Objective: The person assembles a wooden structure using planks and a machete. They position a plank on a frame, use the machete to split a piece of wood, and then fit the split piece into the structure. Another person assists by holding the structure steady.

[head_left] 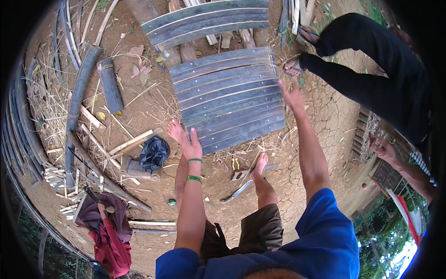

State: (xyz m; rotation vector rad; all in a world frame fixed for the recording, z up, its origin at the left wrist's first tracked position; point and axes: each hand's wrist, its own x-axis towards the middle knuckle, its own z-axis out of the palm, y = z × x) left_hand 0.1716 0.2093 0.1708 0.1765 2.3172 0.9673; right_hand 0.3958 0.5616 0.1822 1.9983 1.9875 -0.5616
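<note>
A panel of dark bamboo slats [232, 100], dotted with small pale spots, lies on the ground before me. My left hand [189, 148] is at its near left corner, thumb stretched over the edge and apart from the fingers; some fingers are hard to make out. Beside the right edge, my right hand [293, 98] is open, its thumb reaching to the slats. Neither hand visibly grips anything. Two green bands circle my left wrist. Near my right foot lie a long-bladed knife [239, 190] and a small block with holes [239, 175].
Another curved slat panel [209, 23] rests beyond, over wooden poles. Bamboo poles [76, 102], a short bamboo piece [110, 86] and a black plastic bag [154, 152] lie left. A person in black trousers [367, 60] is at right; another in red [111, 246] is lower left.
</note>
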